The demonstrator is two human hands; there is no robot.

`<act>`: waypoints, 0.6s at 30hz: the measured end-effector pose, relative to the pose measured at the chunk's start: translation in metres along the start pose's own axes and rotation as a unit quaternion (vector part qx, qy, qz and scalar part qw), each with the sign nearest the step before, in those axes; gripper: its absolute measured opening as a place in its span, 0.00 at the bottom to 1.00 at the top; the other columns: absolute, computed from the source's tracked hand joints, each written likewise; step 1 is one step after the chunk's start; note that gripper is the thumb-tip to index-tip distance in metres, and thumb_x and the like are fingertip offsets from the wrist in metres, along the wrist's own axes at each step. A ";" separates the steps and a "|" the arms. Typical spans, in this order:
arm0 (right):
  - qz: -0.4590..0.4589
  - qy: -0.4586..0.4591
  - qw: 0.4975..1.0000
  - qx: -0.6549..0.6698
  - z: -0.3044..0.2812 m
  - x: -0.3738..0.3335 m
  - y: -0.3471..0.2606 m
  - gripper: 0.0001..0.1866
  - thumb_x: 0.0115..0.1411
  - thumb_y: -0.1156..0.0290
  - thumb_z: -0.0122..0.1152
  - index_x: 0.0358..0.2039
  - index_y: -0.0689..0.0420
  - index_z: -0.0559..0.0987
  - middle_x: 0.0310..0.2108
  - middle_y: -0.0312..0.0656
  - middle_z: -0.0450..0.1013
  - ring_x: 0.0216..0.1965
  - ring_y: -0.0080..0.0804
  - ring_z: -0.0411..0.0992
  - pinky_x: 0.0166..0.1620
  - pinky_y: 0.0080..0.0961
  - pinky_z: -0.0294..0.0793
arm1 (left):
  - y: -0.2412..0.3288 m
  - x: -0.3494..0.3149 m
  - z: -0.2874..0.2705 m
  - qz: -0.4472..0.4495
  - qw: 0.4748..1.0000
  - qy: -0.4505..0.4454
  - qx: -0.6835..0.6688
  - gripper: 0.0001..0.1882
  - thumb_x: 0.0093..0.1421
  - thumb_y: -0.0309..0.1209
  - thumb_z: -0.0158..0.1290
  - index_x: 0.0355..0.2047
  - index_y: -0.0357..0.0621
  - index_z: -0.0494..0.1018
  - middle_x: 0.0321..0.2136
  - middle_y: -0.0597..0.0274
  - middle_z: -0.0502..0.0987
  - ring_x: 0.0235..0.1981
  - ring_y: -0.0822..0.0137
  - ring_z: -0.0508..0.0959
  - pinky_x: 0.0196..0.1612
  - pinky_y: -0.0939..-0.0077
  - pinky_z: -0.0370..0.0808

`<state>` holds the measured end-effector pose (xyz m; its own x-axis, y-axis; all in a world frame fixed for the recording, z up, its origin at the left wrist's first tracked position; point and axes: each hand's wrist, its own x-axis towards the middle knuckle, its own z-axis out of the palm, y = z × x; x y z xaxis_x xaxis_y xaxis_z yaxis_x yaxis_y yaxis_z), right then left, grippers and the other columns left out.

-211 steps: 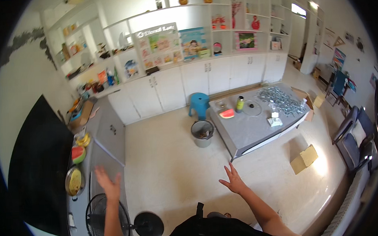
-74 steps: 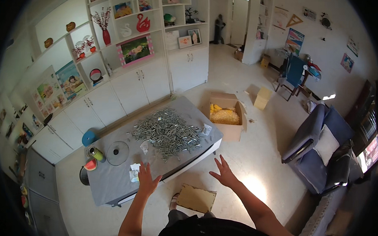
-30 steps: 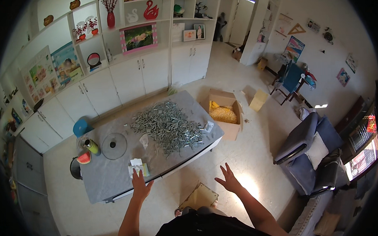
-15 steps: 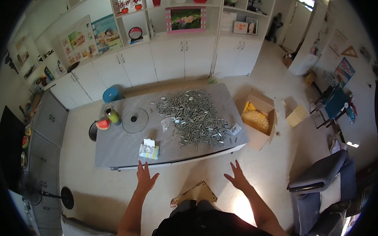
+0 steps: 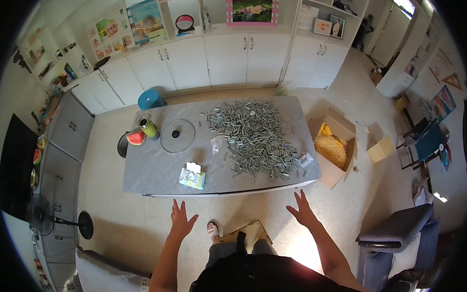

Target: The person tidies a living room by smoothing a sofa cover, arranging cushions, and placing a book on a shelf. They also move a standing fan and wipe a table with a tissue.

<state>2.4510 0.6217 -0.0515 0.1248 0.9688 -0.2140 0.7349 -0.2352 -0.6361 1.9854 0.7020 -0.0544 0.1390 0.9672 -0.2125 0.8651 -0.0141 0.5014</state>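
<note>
My left hand [image 5: 181, 220] and my right hand [image 5: 302, 210] are both held out in front of me with fingers spread, holding nothing. They hover over the floor just short of the near edge of a grey table [image 5: 157, 172]. A large heap of small grey metal pieces [image 5: 254, 137] covers the table's right half. A pack of wet wipes [image 5: 192, 176] lies near the front edge, closest to my left hand. A round glass lid [image 5: 177, 135], a green bottle [image 5: 149, 127] and a watermelon slice [image 5: 136, 138] sit on the left part.
An open cardboard box [image 5: 332, 147] with yellow filling stands right of the table, a flat carton [image 5: 380, 149] beyond it. White cabinets [image 5: 225, 59] line the far wall. A blue stool [image 5: 150, 99], a standing fan [image 5: 45, 218], grey drawers [image 5: 64, 152] and a blue armchair [image 5: 398, 238] surround the spot.
The view has swung round and settled squarely on the table, which now lies straight ahead. Both hands stay spread and empty, now slightly lower and wider apart.
</note>
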 end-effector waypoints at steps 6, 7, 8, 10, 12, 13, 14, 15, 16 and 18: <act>0.072 0.011 0.997 -0.019 0.031 0.010 -0.059 0.42 0.55 0.50 0.58 0.61 0.63 0.55 0.64 0.63 0.39 0.64 0.58 0.44 0.62 0.42 0.51 | -0.048 0.078 -0.020 0.074 0.997 -0.023 -0.019 0.44 0.53 0.47 0.56 0.60 0.34 0.50 0.62 0.33 0.38 0.61 0.34 0.47 0.59 0.44 0.51; 0.072 0.011 0.997 -0.020 0.036 0.013 -0.073 0.42 0.55 0.50 0.58 0.61 0.63 0.55 0.64 0.63 0.39 0.64 0.58 0.44 0.62 0.42 0.51 | -0.054 0.091 -0.030 0.084 0.996 -0.021 -0.020 0.44 0.53 0.47 0.56 0.60 0.34 0.50 0.62 0.33 0.39 0.61 0.34 0.48 0.59 0.44 0.51; 0.072 0.011 0.997 -0.023 0.040 0.016 -0.088 0.42 0.54 0.50 0.58 0.61 0.63 0.55 0.64 0.62 0.39 0.64 0.58 0.44 0.62 0.42 0.51 | -0.061 0.102 -0.039 0.094 0.995 -0.019 -0.021 0.44 0.53 0.47 0.56 0.60 0.34 0.51 0.62 0.33 0.39 0.61 0.34 0.48 0.58 0.43 0.51; 0.072 0.015 0.997 -0.027 0.048 0.028 -0.111 0.42 0.55 0.51 0.59 0.61 0.62 0.54 0.64 0.61 0.38 0.64 0.57 0.43 0.62 0.42 0.51 | -0.077 0.122 -0.054 0.095 0.995 -0.007 -0.014 0.43 0.53 0.46 0.56 0.60 0.33 0.51 0.62 0.33 0.39 0.61 0.33 0.48 0.58 0.43 0.52; 0.061 0.021 0.998 -0.026 0.052 0.039 -0.131 0.42 0.55 0.51 0.59 0.61 0.61 0.54 0.64 0.61 0.38 0.64 0.57 0.43 0.62 0.42 0.51 | -0.089 0.136 -0.064 0.091 0.996 -0.003 -0.023 0.42 0.53 0.45 0.56 0.59 0.33 0.51 0.62 0.33 0.39 0.61 0.33 0.48 0.58 0.42 0.52; 0.054 0.025 0.998 -0.026 0.052 0.046 -0.140 0.42 0.55 0.51 0.59 0.62 0.61 0.54 0.64 0.60 0.37 0.64 0.57 0.43 0.62 0.41 0.50 | -0.094 0.143 -0.067 0.098 0.995 0.002 -0.030 0.42 0.53 0.45 0.56 0.59 0.33 0.52 0.62 0.33 0.39 0.61 0.33 0.48 0.58 0.42 0.52; 0.049 0.030 0.998 -0.035 0.051 0.052 -0.148 0.42 0.55 0.51 0.58 0.62 0.61 0.54 0.65 0.60 0.37 0.64 0.57 0.42 0.62 0.41 0.50 | -0.098 0.148 -0.068 0.104 0.994 0.008 -0.038 0.41 0.53 0.45 0.56 0.59 0.33 0.52 0.62 0.33 0.39 0.61 0.33 0.49 0.58 0.42 0.52; 0.045 0.033 0.997 -0.045 0.050 0.058 -0.155 0.42 0.55 0.51 0.58 0.62 0.61 0.54 0.65 0.60 0.37 0.65 0.56 0.42 0.62 0.41 0.50 | -0.103 0.152 -0.068 0.109 0.993 0.011 -0.046 0.41 0.53 0.45 0.56 0.59 0.33 0.52 0.62 0.33 0.39 0.61 0.33 0.49 0.57 0.42 0.52; 0.041 0.035 0.997 -0.054 0.049 0.063 -0.161 0.42 0.55 0.51 0.58 0.62 0.61 0.53 0.65 0.60 0.37 0.65 0.56 0.42 0.62 0.41 0.50 | -0.107 0.157 -0.068 0.109 0.993 0.016 -0.046 0.41 0.53 0.44 0.56 0.59 0.33 0.53 0.62 0.32 0.40 0.61 0.34 0.49 0.58 0.44 0.52; 0.043 0.042 0.997 -0.054 0.046 0.073 -0.172 0.42 0.55 0.52 0.59 0.62 0.61 0.54 0.65 0.59 0.37 0.65 0.56 0.42 0.62 0.41 0.50 | -0.112 0.165 -0.067 0.109 0.993 0.025 -0.046 0.40 0.52 0.43 0.58 0.58 0.32 0.54 0.61 0.31 0.42 0.61 0.36 0.50 0.59 0.49 0.53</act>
<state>2.3034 0.7294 0.0080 0.2421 0.9497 -0.1985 0.7862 -0.3120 -0.5334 1.8794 0.8796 -0.0895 0.2927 0.9549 -0.0505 0.7694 -0.2038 0.6053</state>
